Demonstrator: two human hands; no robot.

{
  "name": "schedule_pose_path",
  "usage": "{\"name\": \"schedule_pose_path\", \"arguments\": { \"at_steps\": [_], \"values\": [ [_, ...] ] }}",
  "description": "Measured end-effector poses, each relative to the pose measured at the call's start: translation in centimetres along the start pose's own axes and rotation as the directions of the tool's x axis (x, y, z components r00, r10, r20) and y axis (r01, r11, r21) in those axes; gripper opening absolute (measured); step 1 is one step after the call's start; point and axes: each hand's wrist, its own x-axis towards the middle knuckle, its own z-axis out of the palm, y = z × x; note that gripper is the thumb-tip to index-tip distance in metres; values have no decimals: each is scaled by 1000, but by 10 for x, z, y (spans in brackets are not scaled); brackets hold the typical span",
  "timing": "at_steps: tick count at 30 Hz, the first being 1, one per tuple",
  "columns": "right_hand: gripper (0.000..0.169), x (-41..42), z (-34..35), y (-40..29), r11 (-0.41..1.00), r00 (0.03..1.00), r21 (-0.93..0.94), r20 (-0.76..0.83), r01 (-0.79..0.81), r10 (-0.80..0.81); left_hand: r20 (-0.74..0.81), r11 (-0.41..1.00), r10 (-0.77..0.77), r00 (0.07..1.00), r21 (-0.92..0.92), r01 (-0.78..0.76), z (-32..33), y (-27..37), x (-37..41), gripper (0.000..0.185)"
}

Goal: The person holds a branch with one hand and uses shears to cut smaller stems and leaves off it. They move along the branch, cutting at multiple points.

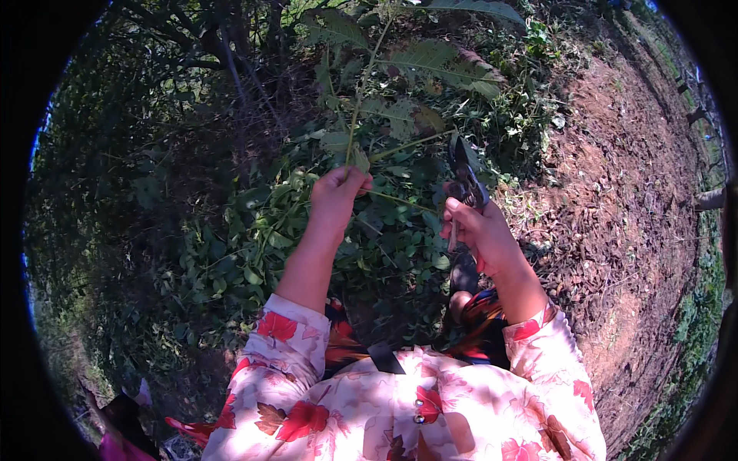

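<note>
My left hand [339,190] grips a long green stem [364,86] that rises away from me. Large toothed leaves [429,60] spread from it, several with brown patches and holes. A side stalk [412,143] reaches right from near my left fist, its end close to the blades of the pruning shears. My right hand [475,230] is closed around the handles of these pruning shears [468,173], whose dark blades point up and away from me. Whether the blades touch the stalk cannot be told.
Low leafy plants [271,230] cover the ground ahead and to my left. Dark woody branches [225,52] stand at the back left. Bare brown soil with leaf litter [622,173] stretches along the right. A dark shoe [464,274] shows below my right hand.
</note>
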Motion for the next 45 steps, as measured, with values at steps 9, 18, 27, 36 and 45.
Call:
{"name": "schedule_pose_path", "arguments": {
  "at_steps": [9, 18, 27, 36, 45],
  "values": [
    [37, 7, -16, -6, 951, 992, 288, 23, 110, -122, 63, 998, 21, 998, 56, -25, 8, -1, -2, 33],
    [38, 5, -13, 0, 991, 999, 129, 32, -28, 24, 59, 987, 103, 993, -133, -94, 0, -13, 6, 31],
    [26, -2, -3, 7, 997, 989, -52, 127, -65, 71, 57, 987, 92, 994, -138, -83, 0, -16, 10, 30],
    [26, -1, -3, 13, 994, 993, -85, 89, -66, 74, 91, 994, 104, 990, -25, -102, -6, -24, 16, 25],
    [40, 0, -5, 12, 974, 989, -225, 138, -30, 62, 75, 998, 60, 995, 0, -60, -5, -20, 14, 24]
  ]
}}
